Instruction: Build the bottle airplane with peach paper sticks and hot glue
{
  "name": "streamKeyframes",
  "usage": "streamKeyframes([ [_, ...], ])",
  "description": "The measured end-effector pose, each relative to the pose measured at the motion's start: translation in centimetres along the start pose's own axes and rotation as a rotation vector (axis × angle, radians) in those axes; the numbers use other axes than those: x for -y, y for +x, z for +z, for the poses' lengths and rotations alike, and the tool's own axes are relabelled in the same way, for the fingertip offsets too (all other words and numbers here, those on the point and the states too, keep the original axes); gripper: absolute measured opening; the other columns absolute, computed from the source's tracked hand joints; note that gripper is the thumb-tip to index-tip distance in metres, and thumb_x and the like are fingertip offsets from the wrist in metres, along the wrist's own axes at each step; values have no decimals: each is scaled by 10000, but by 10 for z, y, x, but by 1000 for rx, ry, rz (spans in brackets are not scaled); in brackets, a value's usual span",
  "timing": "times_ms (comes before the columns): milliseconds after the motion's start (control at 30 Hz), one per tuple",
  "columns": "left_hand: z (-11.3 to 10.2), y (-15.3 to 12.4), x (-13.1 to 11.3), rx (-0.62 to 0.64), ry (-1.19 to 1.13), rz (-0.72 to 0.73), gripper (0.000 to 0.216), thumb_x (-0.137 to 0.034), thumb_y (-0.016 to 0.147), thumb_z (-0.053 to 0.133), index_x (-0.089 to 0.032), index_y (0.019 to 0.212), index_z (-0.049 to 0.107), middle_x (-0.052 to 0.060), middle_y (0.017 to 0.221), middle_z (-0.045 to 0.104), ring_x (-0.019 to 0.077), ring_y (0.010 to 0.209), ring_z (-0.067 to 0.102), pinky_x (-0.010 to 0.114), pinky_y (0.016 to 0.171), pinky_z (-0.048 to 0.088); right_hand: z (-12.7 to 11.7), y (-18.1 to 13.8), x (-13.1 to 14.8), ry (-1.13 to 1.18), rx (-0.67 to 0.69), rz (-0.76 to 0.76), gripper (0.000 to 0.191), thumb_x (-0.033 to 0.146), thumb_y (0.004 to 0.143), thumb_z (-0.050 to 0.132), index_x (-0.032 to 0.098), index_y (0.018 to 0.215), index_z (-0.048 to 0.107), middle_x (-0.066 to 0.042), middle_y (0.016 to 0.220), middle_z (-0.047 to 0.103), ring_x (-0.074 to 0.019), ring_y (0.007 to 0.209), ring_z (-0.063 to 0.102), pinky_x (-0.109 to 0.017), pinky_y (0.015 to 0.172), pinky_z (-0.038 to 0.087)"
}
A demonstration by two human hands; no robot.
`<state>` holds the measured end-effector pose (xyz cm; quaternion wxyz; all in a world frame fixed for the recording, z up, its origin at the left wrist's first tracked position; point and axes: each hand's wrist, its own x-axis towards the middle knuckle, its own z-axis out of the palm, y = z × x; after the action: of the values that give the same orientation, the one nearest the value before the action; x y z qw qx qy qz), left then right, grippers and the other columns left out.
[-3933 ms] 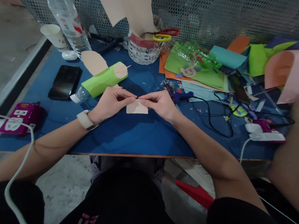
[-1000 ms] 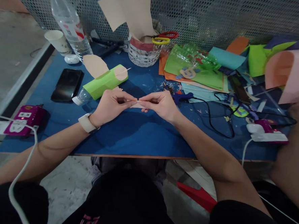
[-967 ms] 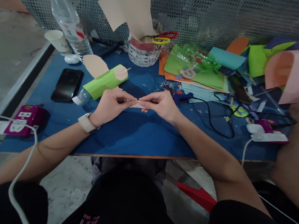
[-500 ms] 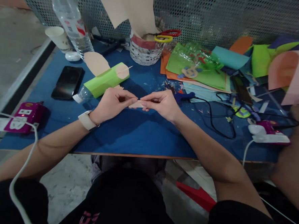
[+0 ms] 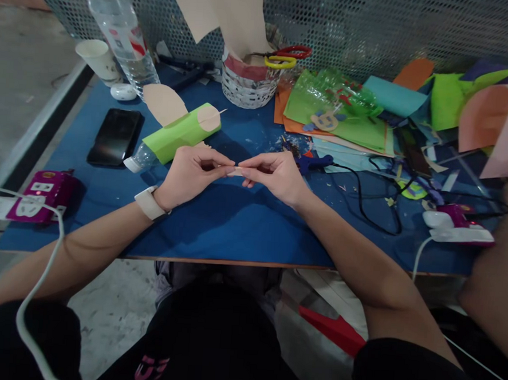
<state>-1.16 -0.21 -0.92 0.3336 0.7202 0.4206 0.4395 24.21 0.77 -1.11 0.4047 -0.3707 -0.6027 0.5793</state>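
Perforated metal panel (image 5: 363,22) at the back. Blue tabletop (image 5: 251,233) in front of it, carrying the rest. Far side, centre: newspaper-woven basket (image 5: 248,89) with a large beige sheet (image 5: 243,17) sticking up out of it; scissors (image 5: 281,61) with one red and one yellow handle lie across its rim. Clear plastic bottle (image 5: 131,48) stands far left. Bottle wrapped in green paper (image 5: 182,131) lies on its side just beyond the left hand (image 5: 189,172), cap end toward the near left. Green paper sheets (image 5: 356,127) are piled beyond the right hand (image 5: 278,177), well apart from it.

Both hands sit near centre, tips almost meeting, backs up. Left: thumb and forefinger pinched together on one end of the work. Right: same pinch on the other end, remaining fingers curled below. White band (image 5: 150,202) on the left wrist. Black phone (image 5: 116,137) lies left of the wrapped bottle.

Smallest: beige paper strip (image 5: 237,172). It's right between the two sets of fingertips, held by both, running roughly side to side. Only a short middle section shows; thumbs cover the ends, so can't tell full length or fold count.
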Motion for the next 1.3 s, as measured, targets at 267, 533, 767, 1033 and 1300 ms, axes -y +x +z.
streamKeyframes([
  [267, -1, -1, -4, -21, 2, -11, 250, -469, 940, 971, -228, 1007, 960, 100, 988, 906, 246, 890, 844, 391, 846, 737, 0, 1, -2, 4, -4, 0, 562, 638, 753, 1100, 160, 1007, 947, -81, 835, 871, -209, 722, 833, -372, 760, 758],
  [533, 0, 2, -5, 84, -86, -75, 278, -470, 970, 925, -195, 1006, 954, 99, 918, 896, 218, 790, 838, 329, 769, 727, -1, 2, -8, 13, 5, -42, 480, 574, 782, 1095, 167, 994, 957, -82, 829, 874, -198, 715, 833, -350, 752, 739],
  [767, 1, 3, -6, 149, -131, -90, 209, -427, 966, 916, -223, 980, 960, 78, 879, 902, 222, 784, 856, 330, 774, 739, -3, 2, -6, -40, 32, -37, 463, 580, 783, 1078, 175, 967, 951, -79, 803, 865, -184, 659, 790, -347, 699, 707],
  [1033, -1, 3, 0, 222, -111, -142, 394, -482, 929, 967, -186, 1182, 903, 90, 872, 904, 258, 820, 888, 349, 789, 743, -1, -3, -1, -228, 61, -136, 250, 425, 902, 932, 183, 964, 941, -80, 903, 847, -185, 696, 788, -329, 674, 629],
  [1300, 0, 2, 2, 400, -156, -163, 557, -529, 979, 936, -183, 1406, 845, 131, 1038, 931, 288, 943, 917, 411, 916, 769, -9, -10, 24, -634, 247, -277, 188, 214, 999, 765, 210, 1040, 948, -71, 961, 853, -178, 784, 727, -324, 760, 533],
])
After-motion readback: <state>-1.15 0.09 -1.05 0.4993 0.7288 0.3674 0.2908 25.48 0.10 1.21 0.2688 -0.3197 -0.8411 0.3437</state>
